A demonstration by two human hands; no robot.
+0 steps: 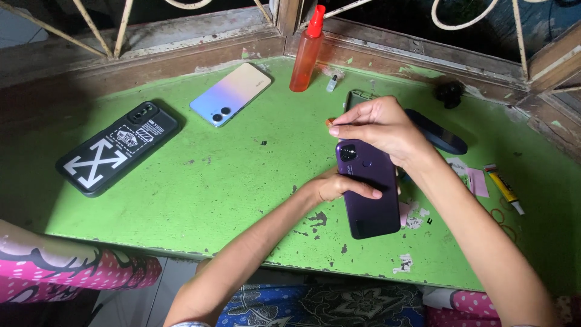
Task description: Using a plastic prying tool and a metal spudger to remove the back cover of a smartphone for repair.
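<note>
- The green counter [200,200], paint chipped, carries everything.
- A purple phone [370,200] lies back-up right of the counter's middle, near the front edge; its long axis runs front to back, camera end toward the far edge.
- A black-cased phone [118,148] lies by the left edge, a pastel phone [231,94] and an orange spray bottle [306,54] along the far edge.
- The left hand [336,186] clamps the purple phone's left side, thumb across its back.
- The right hand [381,127] hovers over the camera end, fingertips pinched on something tiny.
</note>
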